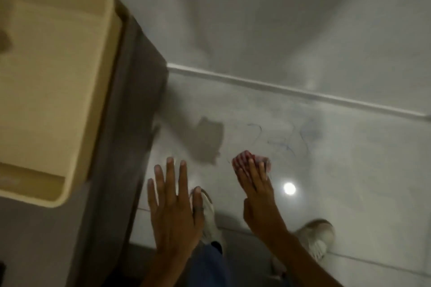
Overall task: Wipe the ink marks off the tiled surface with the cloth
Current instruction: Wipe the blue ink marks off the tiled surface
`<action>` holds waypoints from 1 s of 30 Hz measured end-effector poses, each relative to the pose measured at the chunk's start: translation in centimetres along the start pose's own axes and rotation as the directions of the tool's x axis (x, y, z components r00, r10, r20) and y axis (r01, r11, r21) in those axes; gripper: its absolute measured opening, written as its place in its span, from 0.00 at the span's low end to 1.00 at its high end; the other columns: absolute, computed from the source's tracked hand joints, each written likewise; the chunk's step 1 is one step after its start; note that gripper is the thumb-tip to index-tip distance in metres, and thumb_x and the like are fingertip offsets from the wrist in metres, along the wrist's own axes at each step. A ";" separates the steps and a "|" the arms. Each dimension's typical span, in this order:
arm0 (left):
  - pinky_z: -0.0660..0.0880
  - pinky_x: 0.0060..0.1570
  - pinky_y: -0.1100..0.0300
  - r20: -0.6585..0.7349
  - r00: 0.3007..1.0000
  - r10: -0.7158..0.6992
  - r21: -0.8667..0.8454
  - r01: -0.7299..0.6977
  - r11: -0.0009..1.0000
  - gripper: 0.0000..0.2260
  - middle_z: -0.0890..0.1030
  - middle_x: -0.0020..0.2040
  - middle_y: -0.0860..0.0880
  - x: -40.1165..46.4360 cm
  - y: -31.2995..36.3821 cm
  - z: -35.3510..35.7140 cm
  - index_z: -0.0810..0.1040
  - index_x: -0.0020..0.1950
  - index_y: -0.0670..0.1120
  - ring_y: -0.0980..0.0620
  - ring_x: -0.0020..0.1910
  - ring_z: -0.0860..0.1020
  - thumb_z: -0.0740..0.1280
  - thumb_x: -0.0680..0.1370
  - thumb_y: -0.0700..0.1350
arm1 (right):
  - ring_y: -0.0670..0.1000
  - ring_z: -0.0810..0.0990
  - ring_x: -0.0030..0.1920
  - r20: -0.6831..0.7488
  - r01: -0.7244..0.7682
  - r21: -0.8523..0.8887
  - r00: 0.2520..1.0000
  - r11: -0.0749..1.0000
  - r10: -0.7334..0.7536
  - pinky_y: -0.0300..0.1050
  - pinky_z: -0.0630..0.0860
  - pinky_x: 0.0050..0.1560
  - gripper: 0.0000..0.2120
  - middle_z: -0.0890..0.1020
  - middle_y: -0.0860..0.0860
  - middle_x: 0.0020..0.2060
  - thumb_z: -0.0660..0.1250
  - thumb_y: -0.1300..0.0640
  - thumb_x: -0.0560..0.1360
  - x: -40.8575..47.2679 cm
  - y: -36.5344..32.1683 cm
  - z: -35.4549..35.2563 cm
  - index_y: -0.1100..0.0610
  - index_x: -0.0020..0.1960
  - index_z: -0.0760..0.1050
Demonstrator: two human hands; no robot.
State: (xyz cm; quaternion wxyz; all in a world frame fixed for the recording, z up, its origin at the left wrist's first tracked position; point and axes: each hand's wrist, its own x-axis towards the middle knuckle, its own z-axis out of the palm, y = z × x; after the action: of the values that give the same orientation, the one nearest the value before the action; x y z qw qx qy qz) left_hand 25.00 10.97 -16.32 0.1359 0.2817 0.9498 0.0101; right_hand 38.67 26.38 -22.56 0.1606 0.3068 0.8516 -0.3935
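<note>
Faint blue ink marks (279, 140) curl across the glossy pale tiled floor (349, 170) in mid frame. My right hand (258, 196) reaches down with its fingers pressed over a red-and-white patterned cloth (245, 159), which lies bunched under the fingertips just below the marks. Whether the cloth touches the tile is unclear in the blur. My left hand (175, 207) hovers to the left, palm down, fingers spread, holding nothing.
A grey cabinet (126, 147) with a cream tray-like top (53, 91) stands at the left. A white skirting line (291, 91) meets the wall behind. A grey patch (207, 142) shows on the tile. My white shoes (317, 237) stand below; a lamp reflection (289, 188) glares.
</note>
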 end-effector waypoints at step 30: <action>0.53 0.84 0.35 -0.266 0.963 0.052 -0.061 -0.070 0.996 0.26 0.60 0.87 0.39 12.7 0.1 37.4 0.60 0.87 0.49 0.34 0.86 0.57 0.50 0.89 0.54 | 0.62 0.46 0.90 -0.529 -0.261 -0.226 0.842 0.939 0.107 0.66 0.46 0.90 0.32 0.50 0.54 0.90 0.48 0.44 0.88 14.9 32.4 6.9 0.50 0.89 0.46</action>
State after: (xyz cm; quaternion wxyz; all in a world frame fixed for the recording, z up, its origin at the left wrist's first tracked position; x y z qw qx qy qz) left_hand 24.70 15.79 -55.53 0.0177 0.3021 0.9493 0.0850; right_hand 48.59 43.26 -53.22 0.0107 0.4541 0.8778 -0.1525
